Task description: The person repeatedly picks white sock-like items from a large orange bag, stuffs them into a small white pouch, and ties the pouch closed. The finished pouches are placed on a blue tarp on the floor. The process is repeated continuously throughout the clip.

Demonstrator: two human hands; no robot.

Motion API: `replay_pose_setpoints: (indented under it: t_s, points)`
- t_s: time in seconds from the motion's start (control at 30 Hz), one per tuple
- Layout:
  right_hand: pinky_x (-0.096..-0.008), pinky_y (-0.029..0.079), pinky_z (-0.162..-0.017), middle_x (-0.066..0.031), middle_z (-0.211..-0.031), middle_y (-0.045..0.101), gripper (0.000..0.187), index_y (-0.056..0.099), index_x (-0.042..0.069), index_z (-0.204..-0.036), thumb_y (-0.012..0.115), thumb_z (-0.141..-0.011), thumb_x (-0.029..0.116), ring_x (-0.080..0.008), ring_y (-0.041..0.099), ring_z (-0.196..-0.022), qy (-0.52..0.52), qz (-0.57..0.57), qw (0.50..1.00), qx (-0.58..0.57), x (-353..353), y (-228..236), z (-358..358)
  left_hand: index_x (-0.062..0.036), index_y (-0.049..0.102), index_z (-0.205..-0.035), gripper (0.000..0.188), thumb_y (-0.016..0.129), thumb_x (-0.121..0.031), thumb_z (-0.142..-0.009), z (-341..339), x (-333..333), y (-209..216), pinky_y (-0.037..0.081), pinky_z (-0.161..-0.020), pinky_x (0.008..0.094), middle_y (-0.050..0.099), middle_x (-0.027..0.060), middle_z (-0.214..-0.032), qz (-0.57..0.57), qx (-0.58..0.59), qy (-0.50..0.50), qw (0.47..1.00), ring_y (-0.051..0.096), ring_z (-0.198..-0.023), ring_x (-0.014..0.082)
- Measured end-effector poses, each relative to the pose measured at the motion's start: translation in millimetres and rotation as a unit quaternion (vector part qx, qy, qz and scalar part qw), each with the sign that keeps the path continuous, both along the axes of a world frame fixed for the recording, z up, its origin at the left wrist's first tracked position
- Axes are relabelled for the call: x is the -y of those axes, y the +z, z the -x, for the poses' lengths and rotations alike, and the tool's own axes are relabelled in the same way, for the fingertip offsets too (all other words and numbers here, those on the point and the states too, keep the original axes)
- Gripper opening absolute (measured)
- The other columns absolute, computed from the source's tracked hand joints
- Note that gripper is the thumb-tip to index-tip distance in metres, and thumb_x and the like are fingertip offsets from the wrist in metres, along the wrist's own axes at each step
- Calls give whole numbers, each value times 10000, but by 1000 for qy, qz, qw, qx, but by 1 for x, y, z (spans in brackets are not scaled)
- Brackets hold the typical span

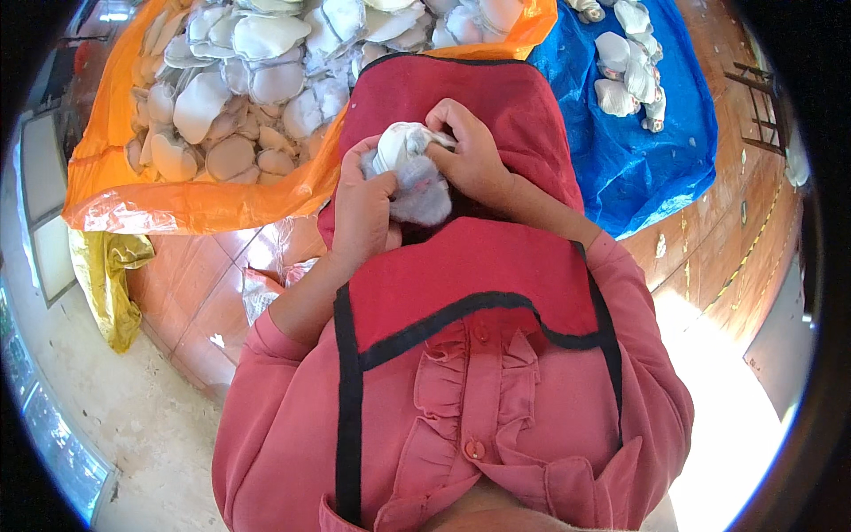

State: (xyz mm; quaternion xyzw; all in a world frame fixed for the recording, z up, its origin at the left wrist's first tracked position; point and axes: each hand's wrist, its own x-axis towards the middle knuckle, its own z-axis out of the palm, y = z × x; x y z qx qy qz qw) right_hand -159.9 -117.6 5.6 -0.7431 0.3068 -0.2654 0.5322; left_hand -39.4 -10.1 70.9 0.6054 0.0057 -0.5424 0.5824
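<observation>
Your left hand (pixel 357 202) cradles the bundle (pixel 420 191) over the red apron (pixel 461 93) while your right hand (pixel 470 158) pinches its white cloth, and too hard a tug there could twist it loose from your left grip!

The grey-and-white bundle (pixel 421 193) looks like fuzzy, matt cloth. The red apron (pixel 456 262) is matt woven fabric; the orange sheet (pixel 191 206) and blue tarpaulin (pixel 634 164) are glossy, creased plastic; the floor tiles (pixel 197 273) look smooth.
</observation>
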Motion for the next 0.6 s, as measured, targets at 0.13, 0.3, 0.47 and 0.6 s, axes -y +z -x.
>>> replay_pose_setpoints:
  t_s: [0.13,0.3,0.47,0.6]
  points:
    - [-345,435,-685,-108,-812,501,219,486,47,-894,663,-777,100,-235,508,-745,17,-84,996,10,-1,4,2,-44,425,-1324,597,543,105,-759,7,-7,8,509,-909,334,537,112,-1189,40,156,-97,982,581,-1027,207]
    - [-274,397,-676,-34,-833,453,214,465,71,-890,665,-816,65,-127,436,-762,18,-89,995,47,-2,-4,5,-53,467,-1340,592,637,42,-780,-5,3,16,487,-914,311,562,83,-1192,67,148,-160,974,572,-1054,180]
    - [-312,433,-731,-68,-869,504,267,490,58,-911,716,-777,100,-186,502,-808,32,-53,995,77,9,-7,-6,-92,591,-1268,506,711,-46,-778,-50,24,19,489,-864,284,626,49,-1125,40,252,-292,922,595,-985,140]
    - [-302,437,-865,-45,-992,536,286,533,65,-1000,733,-799,106,-183,530,-963,112,59,989,78,27,-1,-10,-95,647,-1173,416,739,-70,-768,-74,35,7,517,-746,265,672,16,-953,53,368,-320,871,617,-812,107]
